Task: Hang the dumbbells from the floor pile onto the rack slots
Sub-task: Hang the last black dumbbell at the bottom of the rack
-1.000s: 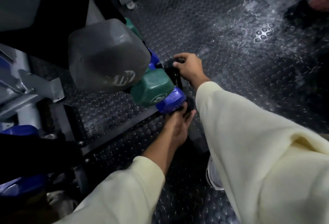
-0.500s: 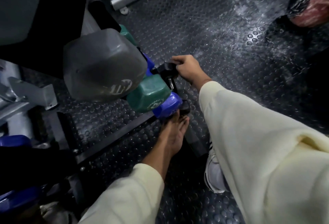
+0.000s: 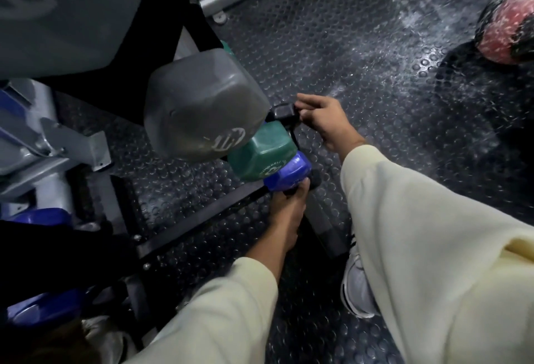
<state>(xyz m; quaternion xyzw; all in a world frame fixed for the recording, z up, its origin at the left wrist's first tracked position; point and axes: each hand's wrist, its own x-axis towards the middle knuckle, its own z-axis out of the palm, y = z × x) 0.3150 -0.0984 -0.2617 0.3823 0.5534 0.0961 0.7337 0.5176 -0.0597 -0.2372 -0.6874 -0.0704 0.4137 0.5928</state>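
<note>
Right hand [image 3: 323, 121] grips one black dumbbell [image 3: 284, 111] head, left hand [image 3: 289, 204] curls on its other end low beside the rack [image 3: 202, 213], under blue dumbbell [image 3: 289, 176].

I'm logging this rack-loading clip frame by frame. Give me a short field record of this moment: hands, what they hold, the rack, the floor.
right hand: grips one end of a small black dumbbell
left hand: reaches under the blue dumbbell head; its grip is hidden
rack row: grey dumbbell head, green dumbbell head, then the blue one
floor: dark studded rubber
</note>
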